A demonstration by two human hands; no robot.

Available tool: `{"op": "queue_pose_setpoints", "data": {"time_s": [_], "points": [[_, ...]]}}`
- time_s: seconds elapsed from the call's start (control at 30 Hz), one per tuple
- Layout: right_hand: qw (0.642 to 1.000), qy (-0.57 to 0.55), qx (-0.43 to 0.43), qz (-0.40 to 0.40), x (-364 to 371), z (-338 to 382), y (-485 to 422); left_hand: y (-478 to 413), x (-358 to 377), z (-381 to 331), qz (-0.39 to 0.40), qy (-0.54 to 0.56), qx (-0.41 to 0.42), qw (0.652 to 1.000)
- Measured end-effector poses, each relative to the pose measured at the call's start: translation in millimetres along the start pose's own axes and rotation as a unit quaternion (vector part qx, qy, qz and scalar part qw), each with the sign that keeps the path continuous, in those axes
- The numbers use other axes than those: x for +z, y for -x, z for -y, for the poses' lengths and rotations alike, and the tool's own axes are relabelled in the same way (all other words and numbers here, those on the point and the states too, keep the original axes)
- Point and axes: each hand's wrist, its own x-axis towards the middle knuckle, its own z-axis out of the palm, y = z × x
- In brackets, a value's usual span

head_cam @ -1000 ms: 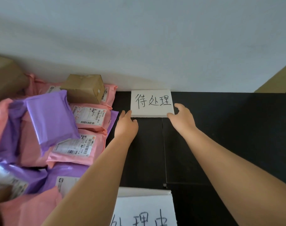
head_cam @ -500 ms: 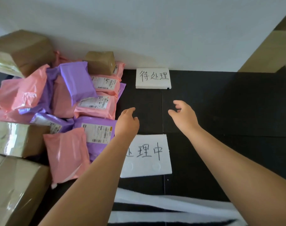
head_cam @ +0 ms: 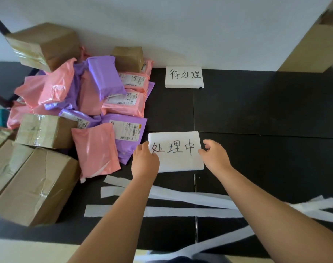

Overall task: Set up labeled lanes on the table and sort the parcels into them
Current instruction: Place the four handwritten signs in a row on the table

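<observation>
A white foam label board (head_cam: 178, 150) with handwritten characters lies on the black table (head_cam: 256, 114) in the middle. My left hand (head_cam: 145, 161) grips its left edge and my right hand (head_cam: 215, 156) grips its right edge. A second white label board (head_cam: 183, 76) lies flat at the back of the table against the wall. A heap of pink and purple parcel bags (head_cam: 104, 103) and brown cardboard boxes (head_cam: 32, 179) fills the left side of the table.
Several long white paper strips (head_cam: 180, 200) lie across the table's near part. A brown box (head_cam: 313, 48) stands at the far right by the white wall. The table's front edge runs below my forearms.
Both hands left the far label board, pulled back toward me and took hold of the near label board at its two side edges. The view tilted down.
</observation>
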Motion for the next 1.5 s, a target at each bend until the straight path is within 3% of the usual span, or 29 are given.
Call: {"op": "queue_pose_setpoints", "data": {"time_s": [0.3,0.53,0.83,1.1,1.5], "points": [[0.999,0.011,0.024,0.019,19.9,-9.9,17.5,15.0,1.3,10.0,0.054,-0.027,-0.006,0.998],[0.997,-0.031,0.034,-0.06,13.6,-19.0,21.8,21.1,7.2,-9.9,-0.019,0.031,0.015,0.999],[0.992,-0.054,0.018,-0.113,-72.3,-63.7,-6.0,44.7,60.6,-93.4,-0.036,0.08,0.009,0.996],[0.995,-0.045,-0.02,-0.091,-164.0,-123.0,-50.5,86.3,130.1,-179.8,-0.037,0.144,-0.044,0.988],[0.994,-0.064,-0.007,-0.092,-211.4,-144.7,-118.8,43.1,140.8,-256.5,-0.019,0.124,-0.006,0.992]]}}
